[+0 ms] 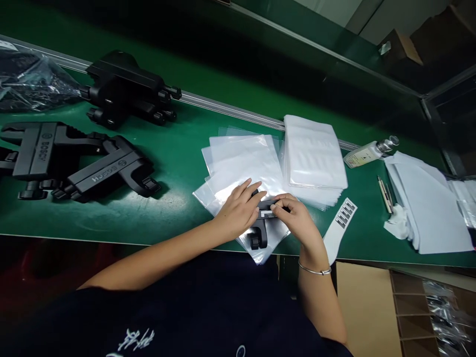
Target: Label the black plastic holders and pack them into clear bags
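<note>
In the head view a black plastic bracket (262,229) lies over a fanned pile of clear plastic bags (241,158). My left hand (236,212) steadies its left end, the thumb against the side and the fingers stretched over the top. At the other end my right hand (297,218) grips it with thumb and forefinger. Between my hands, a small white label (267,214) shows on the bracket's face, close to the right thumb. Whether the label is fully stuck down cannot be made out. A strip of black-and-white labels (340,225) lies right of my right hand.
More black brackets (107,171) marked BOSCH lie at left, with others (126,89) behind. A bag stack (316,151), a bottle (370,151), pens (385,194), crumpled tissue (397,221) and white sheets (431,203) are at right. Below stands a divided carton (414,317).
</note>
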A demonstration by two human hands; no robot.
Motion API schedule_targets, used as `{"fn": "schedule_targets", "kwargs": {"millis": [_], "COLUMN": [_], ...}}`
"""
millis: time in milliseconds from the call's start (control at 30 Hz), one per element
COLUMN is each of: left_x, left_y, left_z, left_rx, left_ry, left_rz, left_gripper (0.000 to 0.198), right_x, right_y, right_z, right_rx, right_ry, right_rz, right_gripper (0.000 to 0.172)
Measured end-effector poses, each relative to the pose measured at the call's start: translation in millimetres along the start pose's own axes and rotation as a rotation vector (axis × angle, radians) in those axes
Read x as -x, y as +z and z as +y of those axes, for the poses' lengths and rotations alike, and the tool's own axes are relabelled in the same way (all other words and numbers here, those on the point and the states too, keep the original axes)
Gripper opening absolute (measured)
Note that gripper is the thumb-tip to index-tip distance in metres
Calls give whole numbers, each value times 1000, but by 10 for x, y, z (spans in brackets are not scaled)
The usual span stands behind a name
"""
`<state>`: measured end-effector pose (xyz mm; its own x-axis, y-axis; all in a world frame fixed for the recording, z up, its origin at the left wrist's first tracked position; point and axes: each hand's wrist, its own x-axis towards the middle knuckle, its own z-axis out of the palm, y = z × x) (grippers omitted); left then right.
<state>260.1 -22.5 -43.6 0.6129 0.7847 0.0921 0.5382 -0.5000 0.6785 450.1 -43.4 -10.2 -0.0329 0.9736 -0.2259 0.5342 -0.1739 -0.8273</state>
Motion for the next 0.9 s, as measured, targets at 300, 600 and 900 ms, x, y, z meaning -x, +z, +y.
{"fn": "schedule_targets", "kwargs": {"millis": [300,600,900], "left_x": [10,30,37], "left_y": [2,-11,-246], "left_z": [-13,-23,-65], "left_rx": [31,11,-128], "left_ry": [-6,20,403], "left_rz": [19,72,-87], "left_gripper": [44,45,28], "right_x": [-6,10,88], "right_y": [-2,13,-125], "right_z": [3,-18,37], "right_rx": [11,47,-3], "right_ry": [2,-1,-42], "right_rz": [-10,16,7], "right_gripper": [25,25,18]}}
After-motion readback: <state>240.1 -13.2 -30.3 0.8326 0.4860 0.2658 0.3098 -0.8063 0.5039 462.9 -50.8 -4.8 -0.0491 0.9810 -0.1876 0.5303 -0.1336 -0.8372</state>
